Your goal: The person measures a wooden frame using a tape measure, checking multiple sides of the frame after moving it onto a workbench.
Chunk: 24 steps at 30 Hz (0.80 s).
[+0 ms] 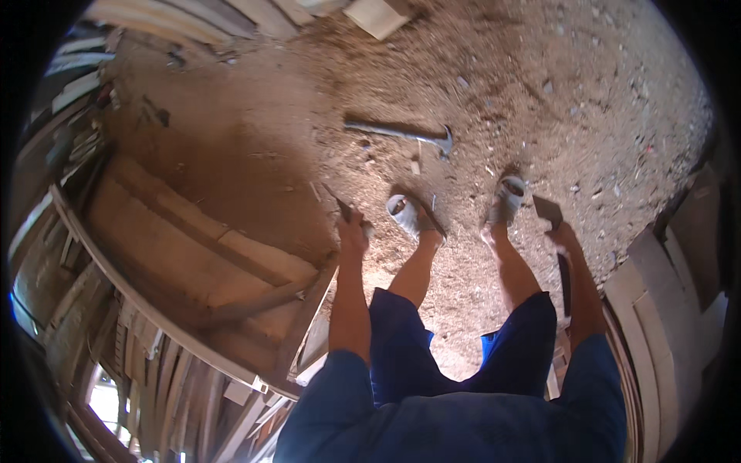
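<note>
My left hand (353, 234) is closed around a thin, dark, pointed piece (336, 202) that sticks out past the fingers toward the upper left; its kind is too blurred to tell. On the right, my right hand (563, 238) grips a flat brown wooden board (547, 211). The board's end shows beyond the fingers, and a dark strip, perhaps the same board, runs behind the wrist. Ahead of my feet a claw hammer (401, 133) lies on the ground, with its head to the right. Neither hand touches it.
I stand in grey slippers (505, 199) on dirt strewn with wood shavings. At left is a large curved wooden frame (154, 312) with boards inside it. Stacked planks (174, 378) fill the left edge, and wide boards (656, 309) lean at right. A board offcut (377, 17) lies far ahead.
</note>
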Available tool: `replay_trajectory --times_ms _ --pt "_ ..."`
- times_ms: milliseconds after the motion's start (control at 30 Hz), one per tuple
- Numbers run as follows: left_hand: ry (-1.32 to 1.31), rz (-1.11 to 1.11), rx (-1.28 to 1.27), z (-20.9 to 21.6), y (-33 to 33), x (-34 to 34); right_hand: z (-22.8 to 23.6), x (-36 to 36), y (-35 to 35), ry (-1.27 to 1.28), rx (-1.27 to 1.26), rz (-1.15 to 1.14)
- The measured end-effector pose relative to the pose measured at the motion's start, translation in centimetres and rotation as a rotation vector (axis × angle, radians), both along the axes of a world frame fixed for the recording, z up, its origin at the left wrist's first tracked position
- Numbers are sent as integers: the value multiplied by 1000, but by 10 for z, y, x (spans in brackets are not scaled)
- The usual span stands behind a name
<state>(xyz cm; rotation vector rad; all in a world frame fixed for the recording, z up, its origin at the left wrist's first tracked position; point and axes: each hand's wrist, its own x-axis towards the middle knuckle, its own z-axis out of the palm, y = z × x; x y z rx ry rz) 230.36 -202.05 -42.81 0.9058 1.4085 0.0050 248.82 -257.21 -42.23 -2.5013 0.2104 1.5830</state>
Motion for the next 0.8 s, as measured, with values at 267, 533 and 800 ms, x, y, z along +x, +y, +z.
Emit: replay_trajectory --times_ms 267,533,800 --pt "-29 4 -230 231 -71 -5 197 -18 82 162 46 -68" --pt "-321 -262 -79 425 -51 -30 313 -17 138 61 258 -167" --pt "-306 -391 384 460 59 -45 414 8 263 -66 209 -217"
